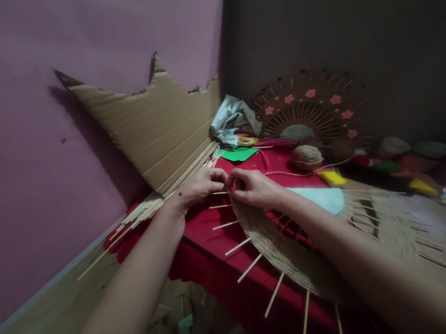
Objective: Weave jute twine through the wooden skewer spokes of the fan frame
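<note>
A half-round fan of woven twine (265, 238) on thin wooden sticks lies over the red cloth, with bare stick ends poking out along its outer edge. At its far left end my two hands meet. My left hand (203, 185) is closed in a pinch beside the outermost sticks; what is between its fingertips is too small to make out. My right hand (256, 187) has thumb and forefinger curled together over the woven end, pinching the twine (285, 172). That strand runs behind the hand to a ball of twine (307, 157). My right forearm covers part of the fan.
A cut cardboard sheet (158, 126) leans on the wall, with loose sticks (137, 215) before it. Behind are a crumpled cloth (234, 118), green sheet (240, 154) and flower-decorated fan (311, 108). A yellow object (332, 179) and another woven fan (397, 225) lie right.
</note>
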`<move>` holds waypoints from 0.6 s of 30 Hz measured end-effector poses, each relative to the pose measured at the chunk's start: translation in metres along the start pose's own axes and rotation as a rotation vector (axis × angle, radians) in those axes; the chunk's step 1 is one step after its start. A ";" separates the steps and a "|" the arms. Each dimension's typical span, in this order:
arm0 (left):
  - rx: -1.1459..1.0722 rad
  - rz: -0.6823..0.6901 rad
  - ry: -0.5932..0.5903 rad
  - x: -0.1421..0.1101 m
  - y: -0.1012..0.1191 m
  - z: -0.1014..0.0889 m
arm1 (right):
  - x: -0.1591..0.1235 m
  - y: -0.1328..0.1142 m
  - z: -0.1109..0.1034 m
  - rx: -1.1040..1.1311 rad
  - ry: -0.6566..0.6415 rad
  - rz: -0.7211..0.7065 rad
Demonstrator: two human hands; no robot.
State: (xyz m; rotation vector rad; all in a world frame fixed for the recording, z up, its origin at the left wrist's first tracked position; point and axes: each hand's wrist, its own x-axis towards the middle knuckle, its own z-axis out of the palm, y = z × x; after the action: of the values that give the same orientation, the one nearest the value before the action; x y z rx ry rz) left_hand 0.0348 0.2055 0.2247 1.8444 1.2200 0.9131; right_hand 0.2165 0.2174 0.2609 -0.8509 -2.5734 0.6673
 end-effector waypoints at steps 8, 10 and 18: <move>-0.479 -0.182 -0.162 -0.013 0.010 -0.005 | 0.001 -0.007 -0.020 0.075 0.051 -0.040; -0.454 -0.181 -0.146 -0.015 0.011 -0.005 | 0.004 -0.004 -0.023 0.069 0.046 -0.031; -0.381 -0.173 0.074 -0.023 0.014 -0.007 | 0.014 0.014 -0.028 0.043 0.077 0.045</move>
State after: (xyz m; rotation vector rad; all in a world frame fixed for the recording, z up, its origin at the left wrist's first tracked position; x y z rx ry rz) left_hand 0.0283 0.1813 0.2363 1.3949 1.1376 1.0423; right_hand 0.2256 0.2453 0.2793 -0.9054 -2.4692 0.6865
